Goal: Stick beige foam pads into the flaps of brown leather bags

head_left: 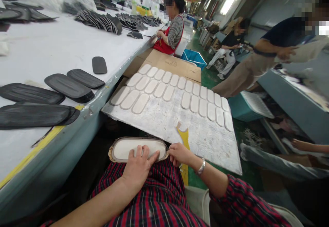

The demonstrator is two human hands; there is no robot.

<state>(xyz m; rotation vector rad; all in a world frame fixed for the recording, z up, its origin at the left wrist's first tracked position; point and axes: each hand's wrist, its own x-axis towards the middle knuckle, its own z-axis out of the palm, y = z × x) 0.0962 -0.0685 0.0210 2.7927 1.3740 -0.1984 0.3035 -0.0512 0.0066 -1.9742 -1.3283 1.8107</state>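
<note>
My left hand (138, 165) lies spread over a pale oval panel (120, 150), pressing without gripping; my right hand (178, 154) looks pinched closed on the dark edge at the panel's right end. The panel rests across the plaid garment (154, 199) on the lap, a soft support, so I'd press it flat near the pinch and work the rim in short, even bites to avoid puckers. Beyond, a board (159, 117) carries rows of pale ovals (140, 103); black pieces (68, 85) lie on the left-side worktop (33, 55).
</note>
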